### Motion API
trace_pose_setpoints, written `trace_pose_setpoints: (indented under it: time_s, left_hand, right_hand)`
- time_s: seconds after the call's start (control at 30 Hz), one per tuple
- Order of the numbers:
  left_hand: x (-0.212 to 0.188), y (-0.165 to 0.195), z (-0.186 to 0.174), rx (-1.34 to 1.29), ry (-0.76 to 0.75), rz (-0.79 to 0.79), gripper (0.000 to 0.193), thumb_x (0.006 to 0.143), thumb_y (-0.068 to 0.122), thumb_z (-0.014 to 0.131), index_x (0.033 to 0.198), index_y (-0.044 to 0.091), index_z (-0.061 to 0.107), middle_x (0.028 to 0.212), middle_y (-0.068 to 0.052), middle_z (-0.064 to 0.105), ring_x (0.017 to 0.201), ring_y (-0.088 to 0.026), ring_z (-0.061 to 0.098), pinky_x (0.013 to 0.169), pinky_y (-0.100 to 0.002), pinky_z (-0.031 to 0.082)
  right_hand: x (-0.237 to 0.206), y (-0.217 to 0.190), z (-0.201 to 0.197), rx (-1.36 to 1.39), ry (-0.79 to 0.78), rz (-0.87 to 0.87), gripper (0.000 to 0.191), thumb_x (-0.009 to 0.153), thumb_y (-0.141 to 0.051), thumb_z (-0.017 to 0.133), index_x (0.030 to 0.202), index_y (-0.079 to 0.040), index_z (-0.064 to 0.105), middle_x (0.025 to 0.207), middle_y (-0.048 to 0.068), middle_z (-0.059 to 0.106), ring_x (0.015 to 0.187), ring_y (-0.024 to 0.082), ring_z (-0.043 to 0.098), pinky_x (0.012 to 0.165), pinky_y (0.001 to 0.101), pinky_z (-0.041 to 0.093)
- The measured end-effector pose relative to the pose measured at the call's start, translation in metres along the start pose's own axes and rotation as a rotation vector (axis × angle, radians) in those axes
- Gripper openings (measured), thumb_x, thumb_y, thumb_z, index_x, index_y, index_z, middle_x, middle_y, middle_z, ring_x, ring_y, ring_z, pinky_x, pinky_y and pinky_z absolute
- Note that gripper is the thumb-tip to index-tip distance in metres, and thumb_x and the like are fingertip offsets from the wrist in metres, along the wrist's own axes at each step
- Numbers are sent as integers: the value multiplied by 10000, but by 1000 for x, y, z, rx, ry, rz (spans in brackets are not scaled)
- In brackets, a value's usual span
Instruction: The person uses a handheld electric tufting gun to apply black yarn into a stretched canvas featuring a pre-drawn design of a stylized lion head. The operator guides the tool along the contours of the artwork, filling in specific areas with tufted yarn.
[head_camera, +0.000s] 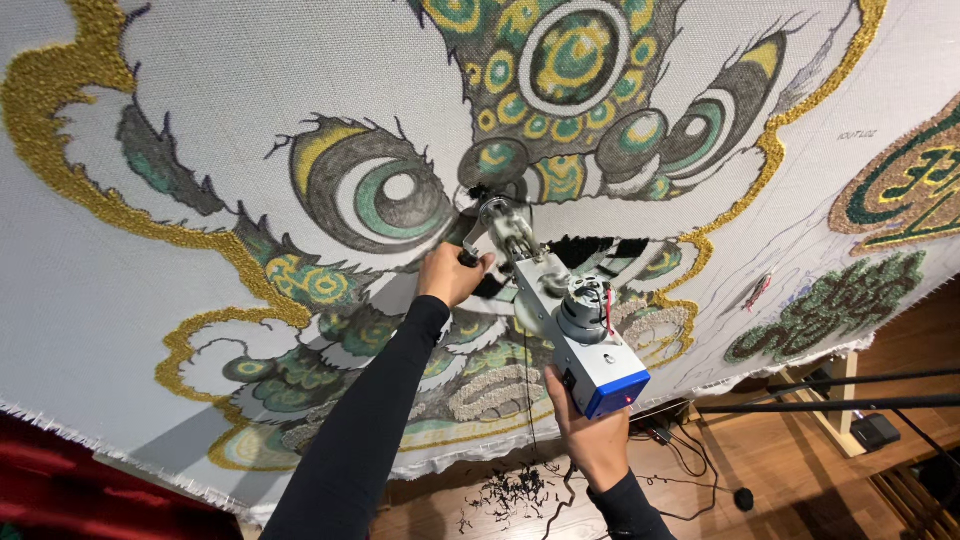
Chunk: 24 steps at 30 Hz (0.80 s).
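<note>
We saw the right hand clenched under the rear of the tufting gun, below its blue end. The left hand was closed round the front handle, just left of the gun's nose. The gun looked heavy, rigid and metal, so we judged two grips, rear and front handle, safest. Its tip was pressed to the cloth, at a black patch. Yarn scraps lay on the floor below the gun.
</note>
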<state>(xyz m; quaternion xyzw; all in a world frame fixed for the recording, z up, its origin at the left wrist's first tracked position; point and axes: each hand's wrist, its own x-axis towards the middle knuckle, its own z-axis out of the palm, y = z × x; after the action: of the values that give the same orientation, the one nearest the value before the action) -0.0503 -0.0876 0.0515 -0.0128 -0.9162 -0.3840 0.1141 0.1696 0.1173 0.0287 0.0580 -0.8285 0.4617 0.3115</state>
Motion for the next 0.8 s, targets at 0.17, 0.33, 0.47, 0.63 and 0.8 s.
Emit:
trace_pose_setpoints:
  time_s: [0.17, 0.33, 0.47, 0.63, 0.8]
  left_hand:
    - [-1, 6, -11, 4, -42, -37, 537, 840, 546, 758, 700, 28, 730, 676, -152, 707, 679, -341, 706, 714, -463, 558]
    - [0, 7, -12, 53, 28, 6, 570, 818, 582, 784, 795, 16, 731, 807, -195, 738, 792, -360, 718, 761, -460, 560]
    - [4, 7, -12, 88, 0, -25, 603, 825, 615, 761, 842, 12, 760, 873, -189, 753, 858, -352, 732, 807, -454, 570]
    - [9, 6, -10, 69, 5, -48, 607, 802, 622, 760, 945, 32, 747, 933, -182, 752, 898, -345, 740, 828, -456, 586]
    - [9, 8, -10, 76, 69, -29, 674, 776, 634, 785, 1042, 20, 711, 1007, -207, 722, 916, -359, 722, 805, -466, 578]
  right_hand:
    - [4, -3, 3, 78, 11, 62, 256, 874, -223, 763, 988, 6, 761, 833, 79, 784, 687, 175, 747, 653, 314, 576]
    - [4, -3, 2, 72, 16, 77, 271, 876, -245, 760, 995, -2, 766, 829, 76, 785, 686, 172, 751, 650, 314, 580]
    - [6, -1, 2, 38, 0, 93, 274, 881, -266, 753, 980, -11, 766, 800, 78, 775, 665, 167, 741, 636, 310, 577]
    - [8, -2, 2, 49, 4, 84, 274, 881, -274, 746, 953, -10, 764, 753, 70, 754, 629, 158, 721, 619, 310, 567]
    - [10, -5, 0, 61, -25, 186, 275, 884, -278, 750, 920, -7, 765, 689, 74, 719, 588, 168, 679, 595, 326, 554]
